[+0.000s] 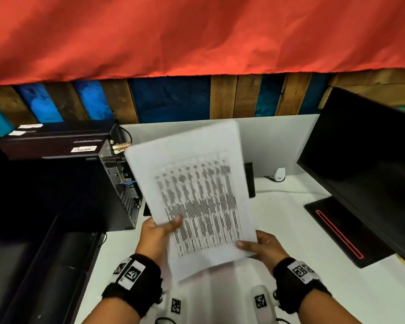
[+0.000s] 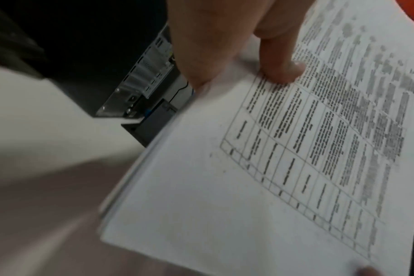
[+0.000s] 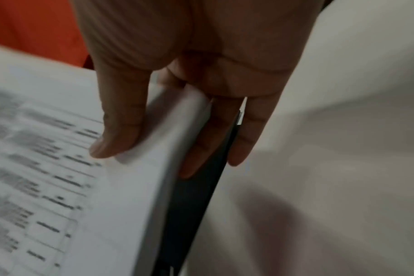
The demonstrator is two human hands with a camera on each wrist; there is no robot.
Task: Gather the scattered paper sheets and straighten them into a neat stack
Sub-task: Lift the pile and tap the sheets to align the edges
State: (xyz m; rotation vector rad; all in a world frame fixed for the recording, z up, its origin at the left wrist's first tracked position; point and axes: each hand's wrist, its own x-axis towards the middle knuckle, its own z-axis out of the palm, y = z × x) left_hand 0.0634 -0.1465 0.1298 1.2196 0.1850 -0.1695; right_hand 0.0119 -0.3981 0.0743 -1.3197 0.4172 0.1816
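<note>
A stack of white paper sheets (image 1: 197,195) printed with a table is held up above the white desk (image 1: 302,242), tilted and blurred. My left hand (image 1: 160,232) pinches its left edge, thumb on the printed face (image 2: 281,72) and fingers behind. My right hand (image 1: 255,245) pinches the right edge, with the thumb (image 3: 121,130) on top and fingers (image 3: 215,142) under the stack (image 3: 83,186). In the left wrist view the stack (image 2: 248,168) shows slightly offset sheet edges along its left side.
A black computer tower (image 1: 117,188) stands close to the left of the sheets. A black monitor (image 1: 372,164) and its base (image 1: 344,232) stand at the right. A small white device (image 1: 279,174) with a cable sits at the back. A red cloth (image 1: 197,31) hangs above.
</note>
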